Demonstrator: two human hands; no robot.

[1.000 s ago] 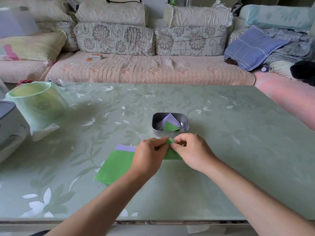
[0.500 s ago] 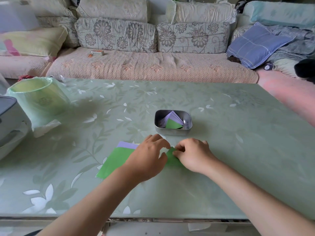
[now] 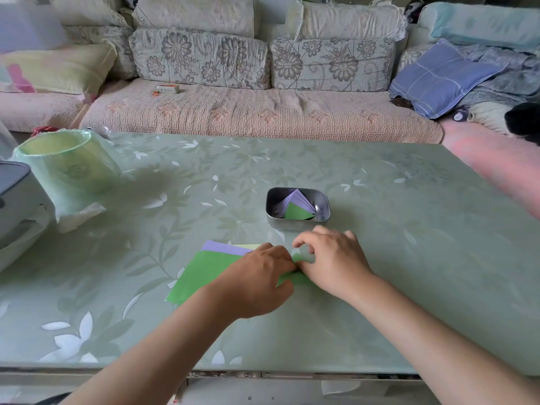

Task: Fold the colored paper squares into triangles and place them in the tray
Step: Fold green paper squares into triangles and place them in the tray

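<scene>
1. Head view: left hand (image 3: 257,280) and right hand (image 3: 334,258) meet at the near-centre of the table (image 3: 423,258), both knuckles up, forearms coming in from the bottom edge.
2. Green paper (image 3: 296,278) lies low on the table between and under the two hands. Only small slivers show, so its fold shape can't be read.
3. Left hand: fingers curled down, tips clamped on the green paper's left part and touching the right thumb. Exact tip contact is hidden by the knuckles.
4. Right hand: fingers curled, thumb and forefinger bent into a ring and pinching the green paper at its far edge. A bit of green shows through the ring.
5. Stack of paper squares (image 3: 204,273) sits flat on the table just left of the left hand, with its right side covered by that hand. A green sheet is on top, with a purple edge and a pale yellow sliver sticking out behind it.
6. Tray (image 3: 298,226): small metal, rounded corners, just beyond the right hand and not touching it.
7. Folded triangles (image 3: 296,200) are inside the tray: several purple ones fanned together, and one green one leaning in front of them.
8. Bin (image 3: 67,165) with a green liner bag stands at the table's far left, well apart from the hands.
9. Sofa (image 3: 263,115) runs behind the table, with a blue pillow (image 3: 438,77) at its right and a small box (image 3: 168,88) on the seat.
</scene>
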